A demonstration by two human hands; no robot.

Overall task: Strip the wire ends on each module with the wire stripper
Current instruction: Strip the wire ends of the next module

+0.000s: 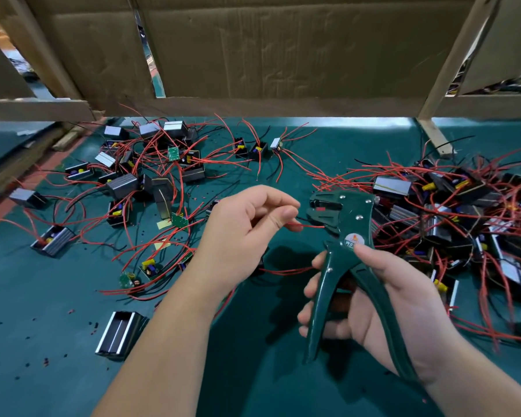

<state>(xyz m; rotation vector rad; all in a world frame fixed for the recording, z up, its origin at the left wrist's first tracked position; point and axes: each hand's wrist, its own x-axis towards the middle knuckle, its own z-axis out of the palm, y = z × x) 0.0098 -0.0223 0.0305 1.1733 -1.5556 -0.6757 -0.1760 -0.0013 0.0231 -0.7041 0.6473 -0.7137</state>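
Note:
My right hand (382,299) grips the handles of a dark green wire stripper (343,236), its jaws pointing up and left. My left hand (247,227) pinches a red wire (309,226) between thumb and fingers, and the wire's end lies in the stripper's jaws. The module that this wire belongs to is hidden under my left hand. A second red wire (286,270) runs below, between my two hands. Several small black modules with red and black wires lie on the green mat (42,296): a scattered group (151,182) at the left, a dense pile (451,218) at the right.
A black metal housing (121,334) lies alone at the near left. Three modules (254,147) sit at the back centre. Cardboard sheets on a wooden frame (268,55) close off the back. Tiny bits of stripped insulation (94,325) dot the mat.

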